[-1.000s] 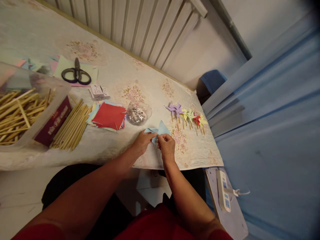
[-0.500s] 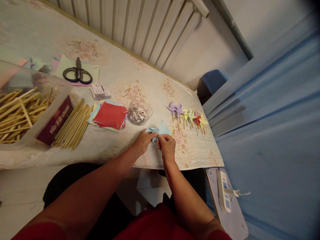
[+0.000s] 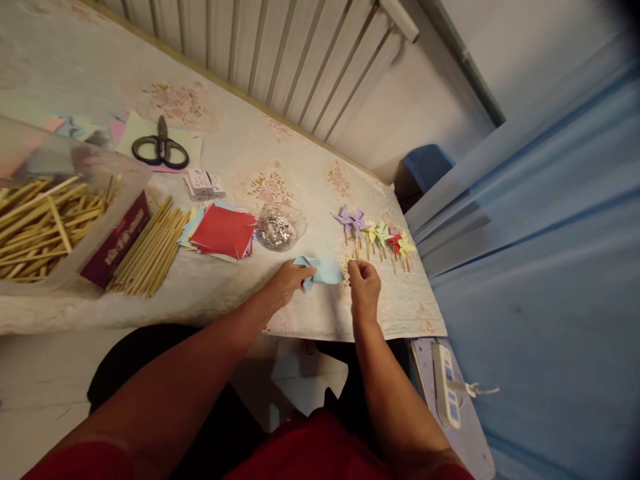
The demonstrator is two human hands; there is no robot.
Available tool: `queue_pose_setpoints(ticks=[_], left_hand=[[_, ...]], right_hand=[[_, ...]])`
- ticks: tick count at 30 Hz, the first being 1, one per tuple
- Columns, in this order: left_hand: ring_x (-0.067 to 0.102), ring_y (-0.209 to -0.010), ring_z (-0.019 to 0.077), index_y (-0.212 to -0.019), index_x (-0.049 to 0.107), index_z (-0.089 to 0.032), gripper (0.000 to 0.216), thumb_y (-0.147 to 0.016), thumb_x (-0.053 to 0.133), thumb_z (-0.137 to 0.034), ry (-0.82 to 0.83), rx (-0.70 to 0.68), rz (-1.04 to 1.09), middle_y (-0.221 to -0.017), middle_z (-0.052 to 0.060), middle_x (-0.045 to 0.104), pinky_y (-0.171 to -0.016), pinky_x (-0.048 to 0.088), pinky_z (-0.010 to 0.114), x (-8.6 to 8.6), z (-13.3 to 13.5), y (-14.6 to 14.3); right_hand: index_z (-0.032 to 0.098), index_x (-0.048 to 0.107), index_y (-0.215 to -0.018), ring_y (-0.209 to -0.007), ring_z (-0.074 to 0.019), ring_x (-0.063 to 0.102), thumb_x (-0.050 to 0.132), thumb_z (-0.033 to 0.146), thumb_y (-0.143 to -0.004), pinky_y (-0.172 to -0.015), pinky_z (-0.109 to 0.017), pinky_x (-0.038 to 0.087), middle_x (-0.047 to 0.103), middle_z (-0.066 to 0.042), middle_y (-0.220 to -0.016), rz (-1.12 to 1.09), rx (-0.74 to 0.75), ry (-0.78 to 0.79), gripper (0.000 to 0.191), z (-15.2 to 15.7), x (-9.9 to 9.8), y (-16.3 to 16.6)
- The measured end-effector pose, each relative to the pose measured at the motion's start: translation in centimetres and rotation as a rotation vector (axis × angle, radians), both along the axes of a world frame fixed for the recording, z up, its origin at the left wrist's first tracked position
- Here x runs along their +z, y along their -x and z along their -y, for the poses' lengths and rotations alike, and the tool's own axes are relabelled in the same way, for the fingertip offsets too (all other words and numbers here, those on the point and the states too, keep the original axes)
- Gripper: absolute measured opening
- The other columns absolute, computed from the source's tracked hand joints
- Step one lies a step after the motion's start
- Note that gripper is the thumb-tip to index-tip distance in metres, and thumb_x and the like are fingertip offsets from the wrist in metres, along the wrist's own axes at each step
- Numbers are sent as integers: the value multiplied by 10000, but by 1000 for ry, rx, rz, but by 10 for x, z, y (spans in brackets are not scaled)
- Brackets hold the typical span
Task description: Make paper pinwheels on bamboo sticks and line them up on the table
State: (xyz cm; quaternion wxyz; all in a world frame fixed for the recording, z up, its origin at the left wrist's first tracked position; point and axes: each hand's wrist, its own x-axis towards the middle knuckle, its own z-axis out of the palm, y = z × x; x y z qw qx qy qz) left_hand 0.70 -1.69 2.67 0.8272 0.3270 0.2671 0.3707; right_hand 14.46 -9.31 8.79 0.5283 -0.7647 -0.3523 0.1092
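My left hand (image 3: 289, 280) pinches a light blue paper piece (image 3: 327, 271), partly folded like a pinwheel, low over the table. My right hand (image 3: 364, 281) is just right of the paper and apart from it, thumb and fingertips pressed together. Whatever is in that pinch, if anything, is too small to make out. Beyond the paper is a clear plastic dish (image 3: 277, 230) of small shiny metal bits. Finished paper pinwheels on sticks, purple (image 3: 353, 220), yellow, green and red (image 3: 395, 241), lie in a row past my right hand.
Left of the dish lies a stack of coloured paper squares (image 3: 225, 230) with red on top. Farther left are wooden sticks (image 3: 150, 257), a plastic tub (image 3: 133, 177) of more sticks, small boxes (image 3: 204, 183) and scissors (image 3: 161, 148). A power strip (image 3: 447, 387) rests at lower right.
My right hand has let go of the blue paper and moved right. One corner of the paper that stood up now lies out flatter toward the right. My left hand keeps its hold.
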Motion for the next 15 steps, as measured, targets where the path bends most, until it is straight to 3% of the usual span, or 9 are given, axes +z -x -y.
queue_pose_setpoints(ticks=[3,6,9,15], left_hand=[[542,-554,118,-728,672,-143,206,-564,756,-237,-20,-88,-48,-651,0,648,-536,389,236,0,1,3],[529,-535,118,-714,675,-140,195,-566,746,-244,-43,-147,-75,-627,4,639,-512,372,232,3,2,7],[517,-521,118,-716,691,-141,183,-559,725,-229,-80,-211,-79,-621,14,641,-488,357,229,5,2,9],[536,-533,126,-685,704,-142,164,-525,681,-167,-129,-309,-105,-649,36,669,-496,378,230,5,0,11]], right_hand=[[173,663,-735,-574,-138,516,713,549,-666,-548,-257,409,612,3,-620,-208,280,158,386,-6,8,-10],[169,675,-678,-518,-126,488,778,542,-586,-502,-244,380,616,7,-567,-352,460,295,398,-9,8,-9],[160,698,-694,-513,-125,503,808,474,-555,-507,-243,379,652,0,-596,-402,506,381,360,-9,3,-4],[165,682,-659,-471,-113,488,780,322,-561,-502,-244,376,627,24,-549,-392,461,461,210,-7,-5,-3]])
